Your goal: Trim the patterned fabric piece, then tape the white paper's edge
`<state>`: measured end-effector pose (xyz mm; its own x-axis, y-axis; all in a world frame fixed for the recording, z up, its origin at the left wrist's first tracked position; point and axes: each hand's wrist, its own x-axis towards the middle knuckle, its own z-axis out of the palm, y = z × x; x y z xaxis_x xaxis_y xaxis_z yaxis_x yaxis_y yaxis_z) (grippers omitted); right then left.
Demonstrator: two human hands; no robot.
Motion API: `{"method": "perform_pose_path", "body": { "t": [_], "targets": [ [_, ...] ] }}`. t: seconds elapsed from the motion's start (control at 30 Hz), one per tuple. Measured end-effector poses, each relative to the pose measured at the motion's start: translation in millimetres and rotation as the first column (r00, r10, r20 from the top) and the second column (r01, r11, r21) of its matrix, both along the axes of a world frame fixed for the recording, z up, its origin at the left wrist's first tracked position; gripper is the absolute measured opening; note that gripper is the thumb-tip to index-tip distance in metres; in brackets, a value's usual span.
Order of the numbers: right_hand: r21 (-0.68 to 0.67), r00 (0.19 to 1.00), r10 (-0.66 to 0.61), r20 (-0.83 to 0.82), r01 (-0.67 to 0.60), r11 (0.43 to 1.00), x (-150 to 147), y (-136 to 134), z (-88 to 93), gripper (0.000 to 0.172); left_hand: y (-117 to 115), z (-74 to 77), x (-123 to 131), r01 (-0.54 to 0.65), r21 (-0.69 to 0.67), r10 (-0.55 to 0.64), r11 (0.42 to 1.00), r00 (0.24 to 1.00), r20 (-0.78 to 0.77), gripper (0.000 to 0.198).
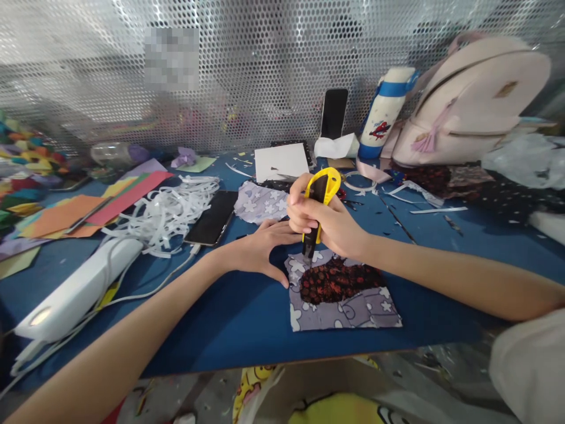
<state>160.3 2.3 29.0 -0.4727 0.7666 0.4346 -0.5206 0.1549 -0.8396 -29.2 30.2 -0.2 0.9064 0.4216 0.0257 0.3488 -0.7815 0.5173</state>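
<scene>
My right hand (324, 221) is closed around a yellow and black rotary cutter (321, 200), held upright with its lower end on a lilac star-print fabric piece (344, 309). A dark red floral patch (338, 280) lies on top of that fabric. My left hand (260, 250) lies flat on the blue table (229, 318), fingers spread, thumb touching the fabric's left edge. Another lilac star-print piece (260, 203) sits just behind my hands.
A black phone (212, 217) lies by a heap of white paper strips (165, 212). Coloured paper sheets (88, 209) and a white device (75, 291) with cable are at left. At the back stand a phone (333, 112), a bottle (385, 112) and a pink backpack (472, 100).
</scene>
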Motion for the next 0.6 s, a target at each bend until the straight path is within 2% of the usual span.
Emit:
{"method": "perform_pose_path", "body": {
  "t": [0.13, 0.27, 0.4, 0.5, 0.6],
  "targets": [
    [-0.005, 1.0, -0.006, 0.017, 0.006, 1.0, -4, -3, -1.0, 0.01, -3, -0.6, 0, -0.023, -0.005, 0.023, 1.0, 1.0, -0.01, 0.083],
    [0.008, 0.997, -0.074, 0.021, 0.074, 0.997, -8, -4, -5.8, 0.007, -4, -3.4, -1, -0.013, 0.005, 0.013, 1.0, 1.0, 0.016, 0.083],
    [-0.034, 0.994, -0.103, 0.046, 0.105, 0.994, -16, 2, -8.7, 0.009, -4, -4.7, -1, -0.018, -0.019, 0.018, 1.0, 1.0, 0.018, 0.079],
    [-0.073, 0.994, -0.082, 0.065, 0.087, 0.994, -21, 9, -8.9, 0.009, -1, -5.4, -2, -0.017, -0.106, 0.03, 0.994, 0.992, 0.121, 0.07],
    [-0.11, 0.993, -0.085, 0.079, 0.094, 0.989, -25, 14, -9.4, 0.009, 3, -7.0, -4, -0.024, -0.177, 0.066, 0.984, 0.969, 0.237, 0.051]
  ]
}}
